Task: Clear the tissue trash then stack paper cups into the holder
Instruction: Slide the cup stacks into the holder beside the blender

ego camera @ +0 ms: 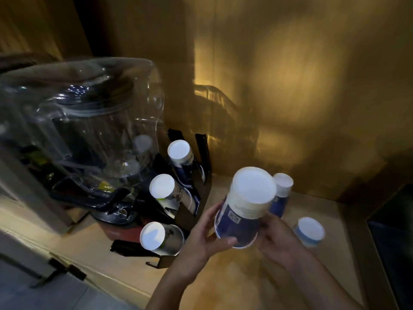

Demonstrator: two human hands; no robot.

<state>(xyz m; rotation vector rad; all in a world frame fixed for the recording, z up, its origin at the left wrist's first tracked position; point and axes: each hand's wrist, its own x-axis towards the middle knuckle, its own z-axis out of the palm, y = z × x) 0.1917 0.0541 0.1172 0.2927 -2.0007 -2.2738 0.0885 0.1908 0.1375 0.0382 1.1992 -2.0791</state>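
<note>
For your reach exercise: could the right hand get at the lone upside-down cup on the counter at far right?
Probably yes, once freed. The lone cup stands apart with bare counter around it, close to the right hand, but that hand and the left hand now hold the cup stack.

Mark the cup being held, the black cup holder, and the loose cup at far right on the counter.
held cup (245, 204), head view, on its side wall.
black cup holder (204, 153), head view, on its rear upright.
loose cup (309, 229), head view, on its upturned white base.
</note>
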